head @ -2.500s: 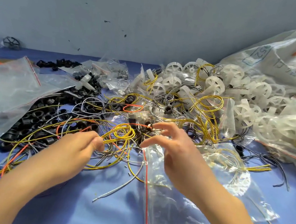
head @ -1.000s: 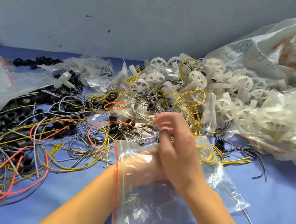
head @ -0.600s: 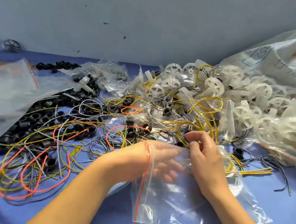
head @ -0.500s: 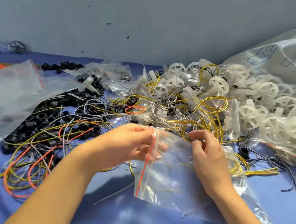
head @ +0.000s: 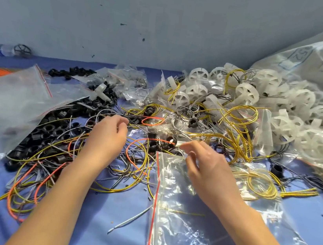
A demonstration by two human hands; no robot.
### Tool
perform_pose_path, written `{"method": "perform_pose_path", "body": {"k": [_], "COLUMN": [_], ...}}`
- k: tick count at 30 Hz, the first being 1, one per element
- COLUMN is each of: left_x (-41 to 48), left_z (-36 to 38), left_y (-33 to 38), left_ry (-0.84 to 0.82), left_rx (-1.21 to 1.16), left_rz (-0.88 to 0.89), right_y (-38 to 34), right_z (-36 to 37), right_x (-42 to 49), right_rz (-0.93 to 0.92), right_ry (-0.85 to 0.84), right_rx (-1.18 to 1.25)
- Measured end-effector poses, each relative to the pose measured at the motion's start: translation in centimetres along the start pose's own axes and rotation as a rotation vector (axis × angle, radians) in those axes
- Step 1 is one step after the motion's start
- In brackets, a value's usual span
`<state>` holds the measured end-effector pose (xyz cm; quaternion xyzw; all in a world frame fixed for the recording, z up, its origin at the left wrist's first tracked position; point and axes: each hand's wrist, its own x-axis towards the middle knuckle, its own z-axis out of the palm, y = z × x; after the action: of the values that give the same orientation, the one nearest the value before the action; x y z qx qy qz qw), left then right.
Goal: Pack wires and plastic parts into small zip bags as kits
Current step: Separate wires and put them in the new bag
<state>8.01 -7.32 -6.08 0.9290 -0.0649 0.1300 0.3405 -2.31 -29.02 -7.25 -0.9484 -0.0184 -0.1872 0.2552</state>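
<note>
Pinching dark wires [head: 133,117] far in the tangle [head: 137,160] with left hand [head: 107,135]; hovering with right hand [head: 204,163] over zip bag [head: 181,217], fingers loosely curled, hold impossible to tell.

a small parts-packing workbench
loose wires [head: 139,160] are tangling across the blue table cover [head: 101,227] at centre, black rings [head: 53,128] are piling up at left, white plastic wheels [head: 246,92] are heaping up by a big sack [head: 319,56] at upper right, and clear zip bags [head: 195,219] are lying among them below a bare grey wall [head: 170,20].
</note>
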Motion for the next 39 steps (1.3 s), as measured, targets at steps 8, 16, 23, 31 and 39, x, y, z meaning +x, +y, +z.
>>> {"method": "perform_pose_path", "body": {"k": [8,16,23,31,39], "left_x": [1.8,3.0,2.2,-0.3,-2.5], "left_z": [2.2,2.5,-1.1,-4.1,-2.9], "left_y": [-0.6,-1.2,2.6,6.6,8.4], "left_ry": [-0.062,-0.053,0.331,0.231,0.081], "left_rx": [0.338,0.295,-0.043,0.041,0.041], "left_rz": [-0.015,0.006,0.345,0.769,0.916], "right_y": [-0.3,0.1,0.1,-2.0,-3.0], "right_z": [0.1,-0.9,-2.2,-4.0,-3.5], "right_x": [0.0,0.3,1.0,1.0,0.8], "right_rz": [-0.059,-0.092,-0.039,-0.115,-0.120], "right_ry": [-0.087,-0.063,0.169,0.337,0.105], "right_rx": [0.031,0.199,0.303,0.221,0.369]}}
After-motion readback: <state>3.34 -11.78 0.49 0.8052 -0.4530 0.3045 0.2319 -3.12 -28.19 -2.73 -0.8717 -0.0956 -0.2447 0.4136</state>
